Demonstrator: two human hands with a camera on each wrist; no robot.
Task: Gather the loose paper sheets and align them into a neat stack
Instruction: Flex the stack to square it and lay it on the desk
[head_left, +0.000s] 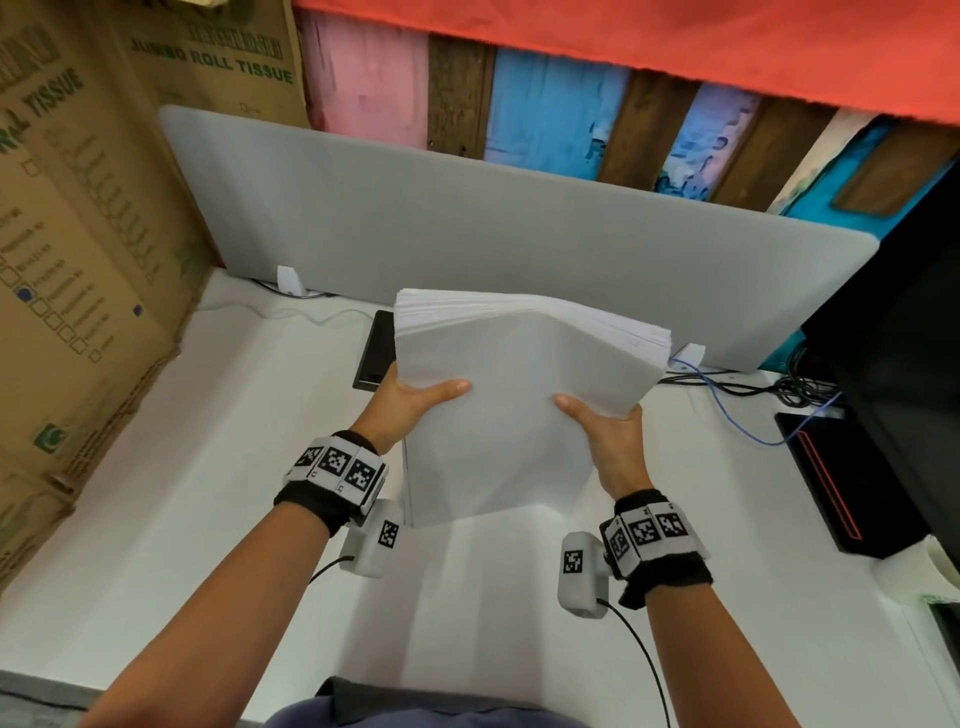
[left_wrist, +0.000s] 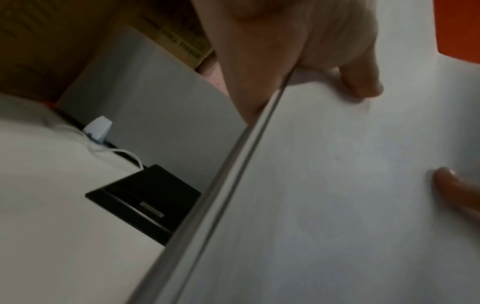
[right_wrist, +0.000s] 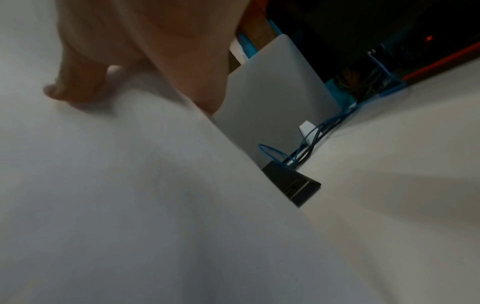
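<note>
Gripping the paper stack (head_left: 519, 395) upright with left hand (head_left: 410, 402) and right hand (head_left: 605, 431) — thumbs in front. Gathering looking finished; squaring the fanned top edge against the desk (head_left: 208, 519) remaining.

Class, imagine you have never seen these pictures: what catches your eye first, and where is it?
A thick stack of white paper stands on edge mid-desk, gripped by the left hand and right hand at its sides. Behind runs a grey divider panel; cardboard boxes tower at left.

thick white paper stack (head_left: 519, 395) held tilted, edges fanned.
</note>
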